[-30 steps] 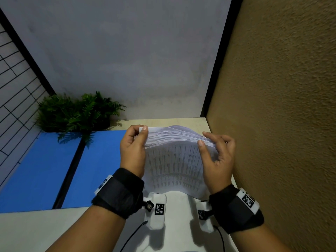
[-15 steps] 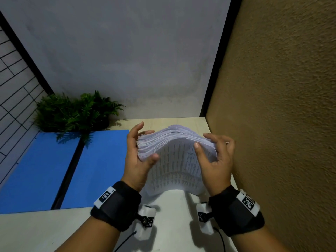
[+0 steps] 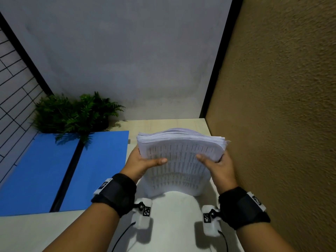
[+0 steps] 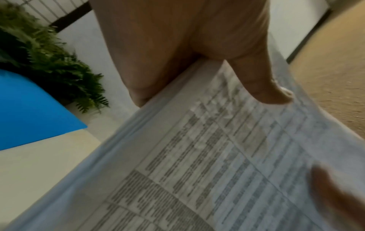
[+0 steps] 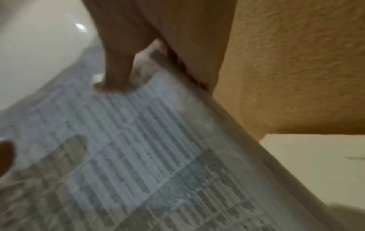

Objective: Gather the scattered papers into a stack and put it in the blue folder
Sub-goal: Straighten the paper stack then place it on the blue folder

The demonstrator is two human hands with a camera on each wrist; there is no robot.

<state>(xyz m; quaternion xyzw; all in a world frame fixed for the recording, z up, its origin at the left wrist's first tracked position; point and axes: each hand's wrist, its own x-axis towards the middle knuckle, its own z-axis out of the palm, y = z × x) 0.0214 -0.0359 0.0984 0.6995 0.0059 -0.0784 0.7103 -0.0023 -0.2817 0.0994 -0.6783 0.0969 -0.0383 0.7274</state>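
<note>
Since a second ago my left hand [image 3: 143, 163] has slid from the stack's top corner down its left edge. Both hands now clamp the paper stack [image 3: 180, 160], thumbs on the printed face, my right hand [image 3: 219, 165] on the right edge. It stands on the table [image 3: 163, 124], beside the open blue folder [image 3: 101, 166]. The sheets bow, and the top edges look ragged. If I loosen either grip while carrying it across, I expect pages to fan out.
</note>
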